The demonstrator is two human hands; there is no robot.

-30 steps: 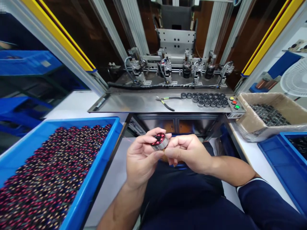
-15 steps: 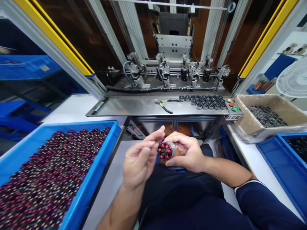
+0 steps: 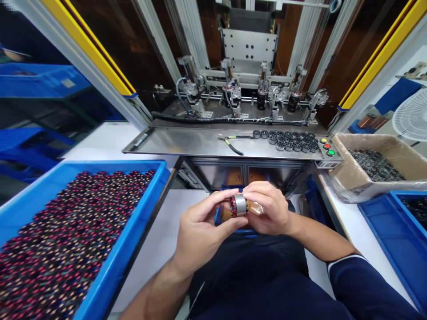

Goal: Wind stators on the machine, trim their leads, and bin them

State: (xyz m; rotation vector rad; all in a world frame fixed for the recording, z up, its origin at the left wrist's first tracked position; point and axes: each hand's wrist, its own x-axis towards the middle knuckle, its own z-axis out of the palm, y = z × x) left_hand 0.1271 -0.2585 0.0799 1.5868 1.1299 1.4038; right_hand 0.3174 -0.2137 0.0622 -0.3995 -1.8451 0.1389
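Above my lap I hold a motor stator (image 3: pixel 239 205), a short grey metal cylinder with red and black windings at its ends. My left hand (image 3: pixel 203 224) grips it from the left, thumb below and fingers on top. From the other side my right hand (image 3: pixel 270 206) has its fingers closed at the stator's right end, partly hiding it. Something clear and shiny shows by the right fingers; I cannot tell what it is. At the left, a blue tray (image 3: pixel 163 173) holds a great many similar wound stators (image 3: pixel 83 226).
Ahead, a metal shelf (image 3: pixel 187 142) carries cutting pliers (image 3: pixel 233 141) and rows of black parts (image 3: pixel 290 140), with coloured push buttons (image 3: pixel 327 146) at its right end. Behind it stands a machine with fixtures (image 3: pixel 233 95). A plastic-lined carton (image 3: pixel 367 178) and blue bin (image 3: pixel 383 226) stand right.
My left hand has closed onto the stator, which was in my right hand alone. The stator has turned from showing its end face to showing its side.
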